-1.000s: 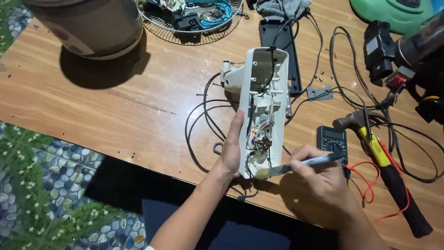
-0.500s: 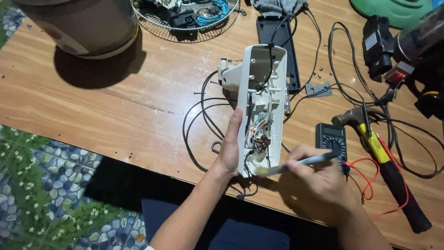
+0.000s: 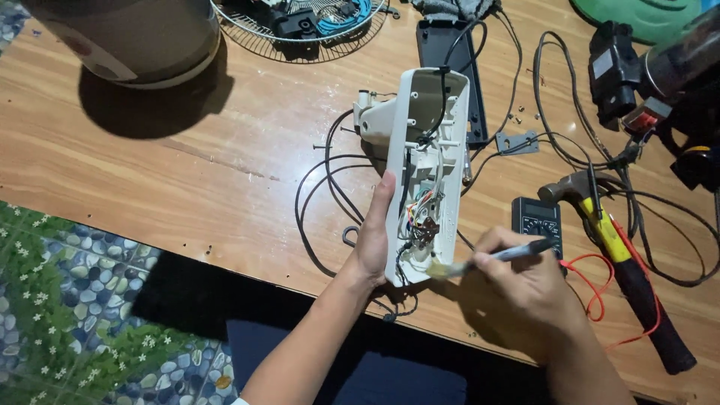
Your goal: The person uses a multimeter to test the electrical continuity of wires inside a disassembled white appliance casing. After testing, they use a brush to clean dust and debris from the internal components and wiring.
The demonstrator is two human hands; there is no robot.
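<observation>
The left hand [image 3: 373, 241] keeps its fingers pressed along the side of the open white plastic housing [image 3: 425, 169], near the wooden table's [image 3: 187, 172] front edge. The right hand [image 3: 525, 289] pinches a small brush [image 3: 487, 259], whose bristles have shifted slightly lower inside, near the coloured wires [image 3: 421, 208].

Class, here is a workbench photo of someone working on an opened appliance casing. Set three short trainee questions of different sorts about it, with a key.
1. True or false: the left hand steadies the open white plastic appliance casing from its side.
2. What does the right hand hold? A: the yellow-and-black-handled hammer; B: a slim small brush with a dark handle; C: the dark handheld multimeter.
3. Fill in: the brush's pale tip reaches into the casing's ___ end, near the coloured wires.

Key
1. True
2. B
3. Lower, the end nearest the person
</observation>
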